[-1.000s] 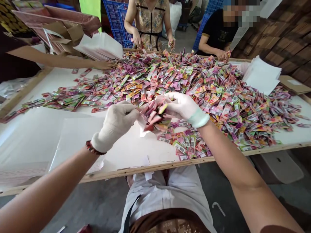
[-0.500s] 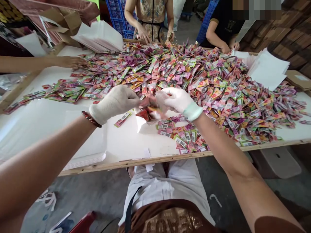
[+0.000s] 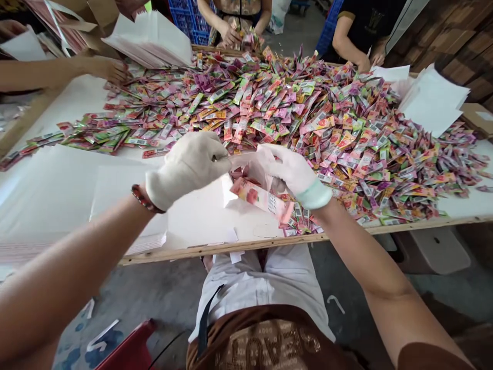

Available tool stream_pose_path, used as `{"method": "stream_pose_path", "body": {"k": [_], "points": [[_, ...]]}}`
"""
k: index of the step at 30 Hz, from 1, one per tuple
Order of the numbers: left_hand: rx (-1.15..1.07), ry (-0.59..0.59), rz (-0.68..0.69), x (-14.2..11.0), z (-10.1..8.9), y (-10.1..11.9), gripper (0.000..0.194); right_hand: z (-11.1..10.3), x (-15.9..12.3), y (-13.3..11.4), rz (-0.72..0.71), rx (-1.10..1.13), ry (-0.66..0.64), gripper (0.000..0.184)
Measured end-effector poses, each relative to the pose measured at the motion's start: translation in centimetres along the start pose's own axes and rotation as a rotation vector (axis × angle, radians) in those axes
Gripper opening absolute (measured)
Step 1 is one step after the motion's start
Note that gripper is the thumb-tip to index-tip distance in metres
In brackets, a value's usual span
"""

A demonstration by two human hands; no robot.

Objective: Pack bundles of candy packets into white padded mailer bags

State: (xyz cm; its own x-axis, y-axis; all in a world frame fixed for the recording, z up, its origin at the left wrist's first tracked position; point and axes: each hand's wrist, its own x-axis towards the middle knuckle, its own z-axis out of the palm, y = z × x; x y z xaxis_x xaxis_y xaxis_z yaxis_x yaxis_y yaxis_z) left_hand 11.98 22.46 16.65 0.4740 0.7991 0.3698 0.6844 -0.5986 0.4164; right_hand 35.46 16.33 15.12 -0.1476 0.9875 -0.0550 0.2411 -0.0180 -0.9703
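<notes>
Both my hands wear white knitted gloves. My left hand [image 3: 194, 162] is closed, its thumb and fingertips pinching the left edge of a thin, see-through plastic bag [image 3: 246, 158]. Curled over the bag's right side, my right hand [image 3: 288, 172] is closed too, its fingertips partly hidden. Several reddish sachets show within and behind the film. A long pink stick sachet [image 3: 262, 200] with a fruit picture slants below my right hand; whether the fingers touch it I cannot tell. A white folded card piece [image 3: 228, 191] stands beneath my left fingertips.
A wide heap of colourful stick sachets [image 3: 269, 103] covers the table's middle. White sheets [image 3: 69, 190] lie at left; more white stacks stand at back left [image 3: 150, 38] and right [image 3: 433, 100]. Co-workers' hands [image 3: 231, 36] reach over the far and left edges. A wooden rim [image 3: 215, 249] borders my side.
My hands have moved slightly apart, and the film between them now shows spread. The pink sachet has come into clear view below my right hand. The view has shifted a little.
</notes>
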Motion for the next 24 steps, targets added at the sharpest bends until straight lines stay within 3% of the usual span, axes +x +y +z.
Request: {"method": "stream_pose_path", "body": {"k": [3, 7, 9, 12, 15, 17, 19, 21, 24], "points": [[0.062, -0.113, 0.011, -3.0, 3.2, 3.4, 0.021, 0.6, -2.6, 4.0, 0.048, 0.010, 0.056, 0.054], [0.209, -0.176, -0.106, -4.2, 6.8, 5.6, 0.034, 1.5, -4.9, 7.0, 0.095, -0.016, 0.212, 0.048], [0.278, -0.204, -0.109, -3.1, 6.2, 5.5, 0.023, 1.8, -5.2, 7.0, 0.052, 0.011, 0.199, 0.051], [0.387, -0.184, -0.144, -1.0, 2.5, 5.1, 0.019, 1.5, -5.1, 6.4, -0.072, 0.089, 0.154, 0.058], [0.458, 0.030, -0.123, -0.4, -0.8, 4.3, 0.022, 0.3, -4.9, 7.1, -0.107, 0.049, 0.175, 0.054], [0.477, 0.061, -0.046, -0.7, -1.2, 3.5, 0.024, -0.6, -4.8, 8.5, -0.086, -0.144, 0.205, 0.040], [0.468, -0.112, 0.012, -0.9, -0.4, 2.4, 0.020, -0.9, -4.6, 10.1, -0.058, -0.448, 0.165, 0.024], [0.415, -0.271, 0.042, -0.7, 0.4, 1.5, 0.022, -0.5, -4.2, 11.5, 0.016, -0.760, 0.053, 0.021], [0.331, -0.231, 0.060, -1.0, 0.8, 1.5, 0.029, 1.6, -3.5, 13.0, 0.181, -1.143, -0.071, 0.023]]}}
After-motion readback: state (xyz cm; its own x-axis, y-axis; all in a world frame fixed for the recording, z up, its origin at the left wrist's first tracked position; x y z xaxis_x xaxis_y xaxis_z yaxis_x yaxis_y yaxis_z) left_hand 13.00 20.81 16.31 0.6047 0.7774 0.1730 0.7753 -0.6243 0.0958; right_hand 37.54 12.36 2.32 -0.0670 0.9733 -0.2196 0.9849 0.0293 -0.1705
